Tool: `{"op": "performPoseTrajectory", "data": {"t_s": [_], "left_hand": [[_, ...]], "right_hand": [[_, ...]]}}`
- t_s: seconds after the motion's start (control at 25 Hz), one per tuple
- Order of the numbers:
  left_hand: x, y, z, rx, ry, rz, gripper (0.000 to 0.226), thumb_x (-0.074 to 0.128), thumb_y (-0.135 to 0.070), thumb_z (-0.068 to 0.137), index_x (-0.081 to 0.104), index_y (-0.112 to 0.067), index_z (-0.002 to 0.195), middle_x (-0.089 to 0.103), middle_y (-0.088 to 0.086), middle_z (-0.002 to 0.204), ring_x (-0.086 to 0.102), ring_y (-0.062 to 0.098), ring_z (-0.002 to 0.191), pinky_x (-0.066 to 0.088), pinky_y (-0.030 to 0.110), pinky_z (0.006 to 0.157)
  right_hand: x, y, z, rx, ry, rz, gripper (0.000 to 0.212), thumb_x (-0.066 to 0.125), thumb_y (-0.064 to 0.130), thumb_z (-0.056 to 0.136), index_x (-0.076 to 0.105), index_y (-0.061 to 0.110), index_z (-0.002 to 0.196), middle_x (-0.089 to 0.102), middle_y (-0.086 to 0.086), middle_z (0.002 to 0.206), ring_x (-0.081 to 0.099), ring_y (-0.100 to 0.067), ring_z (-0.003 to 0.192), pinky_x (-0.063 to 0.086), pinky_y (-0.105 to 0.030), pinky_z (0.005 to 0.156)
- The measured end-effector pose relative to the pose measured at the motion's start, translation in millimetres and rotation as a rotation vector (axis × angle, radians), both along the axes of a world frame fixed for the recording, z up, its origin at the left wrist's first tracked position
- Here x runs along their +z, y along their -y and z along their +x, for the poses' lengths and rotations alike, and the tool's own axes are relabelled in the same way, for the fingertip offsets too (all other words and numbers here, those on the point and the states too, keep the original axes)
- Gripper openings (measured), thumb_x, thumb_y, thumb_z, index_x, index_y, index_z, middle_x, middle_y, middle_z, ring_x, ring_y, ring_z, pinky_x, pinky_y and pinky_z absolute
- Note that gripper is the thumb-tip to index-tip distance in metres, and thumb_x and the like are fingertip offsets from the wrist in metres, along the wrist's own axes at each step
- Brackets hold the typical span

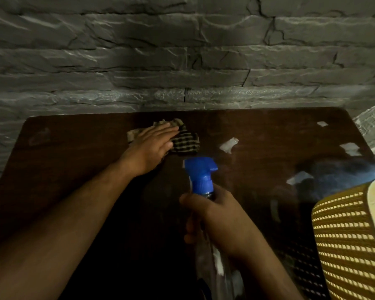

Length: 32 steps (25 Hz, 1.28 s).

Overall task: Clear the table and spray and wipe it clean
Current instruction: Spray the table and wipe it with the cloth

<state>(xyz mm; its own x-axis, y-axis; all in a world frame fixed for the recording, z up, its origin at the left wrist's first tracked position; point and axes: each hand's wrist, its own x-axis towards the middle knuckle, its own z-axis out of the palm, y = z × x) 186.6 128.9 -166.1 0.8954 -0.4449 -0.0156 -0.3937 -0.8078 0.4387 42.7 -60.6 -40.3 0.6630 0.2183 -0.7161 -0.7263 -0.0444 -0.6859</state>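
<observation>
A dark brown wooden table (74, 169) fills the lower part of the view. My left hand (152, 146) lies flat with straight fingers on a checked tan-and-black cloth (185, 141) near the table's far middle. My right hand (217, 215) grips the neck of a clear spray bottle with a blue trigger head (201, 172), held over the table's middle, nozzle pointing right. The bottle's lower body is partly hidden by my hand and wrist.
A grey stone-textured wall (182, 50) stands right behind the table. A yellow woven basket (351, 239) sits at the near right. Several bright white patches (228, 145) show on the glossy right half of the tabletop.
</observation>
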Motion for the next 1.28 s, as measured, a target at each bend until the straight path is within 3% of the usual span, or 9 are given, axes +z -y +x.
{"op": "performPoseTrajectory", "data": {"t_s": [0.12, 0.24, 0.44, 0.64, 0.84, 0.96, 1.08, 1.2, 1.28], "left_hand": [[6, 0, 18, 0.098, -0.009, -0.001, 0.044, 0.038, -0.026, 0.102, 0.037, -0.022, 0.146, 0.032, -0.004, 0.154, 0.019, 0.007, 0.144, 0.011, 0.03, 0.116], [7, 20, 12, 0.139, -0.013, -0.012, 0.046, 0.034, -0.031, 0.101, 0.037, -0.019, 0.145, 0.033, -0.001, 0.154, 0.02, 0.012, 0.145, 0.013, 0.036, 0.118], [-2, -23, -57, -0.174, 0.036, 0.041, 0.055, 0.018, -0.044, 0.096, 0.033, -0.025, 0.146, 0.023, -0.015, 0.152, 0.011, 0.002, 0.144, 0.008, 0.033, 0.119], [9, 3, 12, 0.202, -0.021, 0.144, 0.05, 0.027, -0.037, 0.102, 0.031, -0.02, 0.148, 0.026, -0.002, 0.157, 0.012, 0.015, 0.147, 0.009, 0.04, 0.12], [2, -21, -77, -0.211, 0.069, 0.115, 0.054, 0.018, -0.043, 0.095, 0.03, -0.025, 0.145, 0.027, -0.009, 0.154, 0.013, 0.008, 0.145, 0.009, 0.038, 0.119], [3, -39, -25, 0.015, 0.025, 0.127, 0.051, 0.022, -0.043, 0.1, 0.03, -0.027, 0.147, 0.029, -0.006, 0.156, 0.012, 0.009, 0.146, 0.006, 0.036, 0.119], [10, 1, -11, 0.192, -0.007, 0.205, 0.049, 0.027, -0.036, 0.101, 0.031, -0.021, 0.148, 0.025, -0.002, 0.158, 0.011, 0.016, 0.147, 0.008, 0.042, 0.12], [4, 7, -72, -0.195, 0.048, 0.226, 0.063, 0.011, -0.043, 0.092, 0.036, -0.021, 0.146, 0.026, -0.004, 0.156, 0.01, 0.015, 0.147, 0.011, 0.045, 0.119], [4, -9, -72, -0.257, 0.029, 0.273, 0.068, 0.003, -0.045, 0.089, 0.03, -0.024, 0.148, 0.022, -0.008, 0.157, 0.006, 0.011, 0.146, 0.005, 0.04, 0.119]], "right_hand": [[-2, -3, -9, 0.025, -0.045, -0.031, 0.03, 0.072, 0.03, 0.084, 0.058, 0.024, 0.109, 0.065, -0.003, 0.07, 0.063, -0.019, 0.064, 0.06, -0.039, 0.069], [-2, -2, -9, -0.012, -0.034, -0.02, 0.03, 0.071, 0.029, 0.085, 0.057, 0.028, 0.111, 0.066, -0.004, 0.078, 0.064, -0.019, 0.067, 0.061, -0.04, 0.07], [-3, 2, -12, -0.034, -0.02, 0.007, 0.032, 0.074, 0.028, 0.082, 0.059, 0.028, 0.111, 0.068, -0.001, 0.072, 0.064, -0.02, 0.065, 0.06, -0.041, 0.068], [-1, 2, -10, -0.049, -0.03, 0.02, 0.034, 0.072, 0.026, 0.084, 0.056, 0.028, 0.114, 0.066, -0.005, 0.08, 0.064, -0.019, 0.067, 0.06, -0.041, 0.071], [-1, -3, -17, -0.023, -0.03, 0.043, 0.032, 0.072, 0.025, 0.084, 0.058, 0.027, 0.113, 0.066, -0.003, 0.071, 0.062, -0.022, 0.064, 0.058, -0.043, 0.069], [0, -5, -18, -0.039, -0.025, 0.035, 0.032, 0.072, 0.025, 0.083, 0.058, 0.026, 0.112, 0.064, -0.005, 0.077, 0.061, -0.021, 0.067, 0.059, -0.043, 0.071], [0, -6, -18, -0.038, -0.011, 0.014, 0.029, 0.07, 0.025, 0.085, 0.057, 0.025, 0.111, 0.064, -0.005, 0.079, 0.062, -0.02, 0.068, 0.06, -0.042, 0.071], [4, -9, -21, -0.025, 0.027, 0.022, 0.024, 0.069, 0.023, 0.086, 0.058, 0.025, 0.108, 0.064, -0.004, 0.075, 0.062, -0.021, 0.066, 0.06, -0.041, 0.069], [4, -8, -24, -0.028, 0.048, -0.007, 0.024, 0.069, 0.023, 0.086, 0.058, 0.024, 0.107, 0.064, -0.005, 0.074, 0.062, -0.021, 0.065, 0.06, -0.042, 0.069]]}}
